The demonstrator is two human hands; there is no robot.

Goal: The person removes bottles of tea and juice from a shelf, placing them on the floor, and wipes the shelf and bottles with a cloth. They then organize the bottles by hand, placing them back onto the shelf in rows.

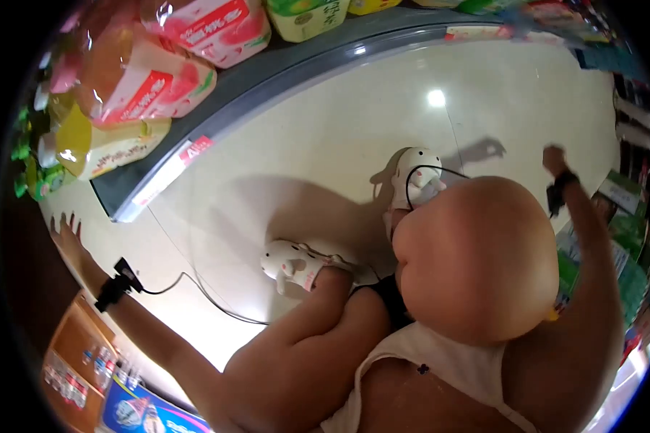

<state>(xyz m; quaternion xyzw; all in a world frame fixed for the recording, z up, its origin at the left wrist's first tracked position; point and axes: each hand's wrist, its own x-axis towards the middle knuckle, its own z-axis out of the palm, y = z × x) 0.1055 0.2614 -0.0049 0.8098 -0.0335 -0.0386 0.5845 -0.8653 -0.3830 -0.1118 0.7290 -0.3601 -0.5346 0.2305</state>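
My left hand (67, 237) is stretched out at the left, fingers spread and holding nothing. It is over the pale floor, below the end of the low shelf. A black strapped device (120, 283) sits on that wrist, with a thin black cable running from it. My right hand (554, 159) is raised at the right, its fingers curled in; nothing shows in it. That wrist also wears a black device (560, 190). White slippers with small faces, one on the left (296, 261) and one farther up (419, 175), are on my feet.
A dark shelf edge (267, 76) curves across the top, bearing large drink bottles with pink labels (148, 83) and a yellow-labelled bottle (115, 144). Price tags line its front (167, 173). Packaged goods (621, 191) stand on the right. Small bottles (65, 382) are at lower left beside a blue poster (148, 411).
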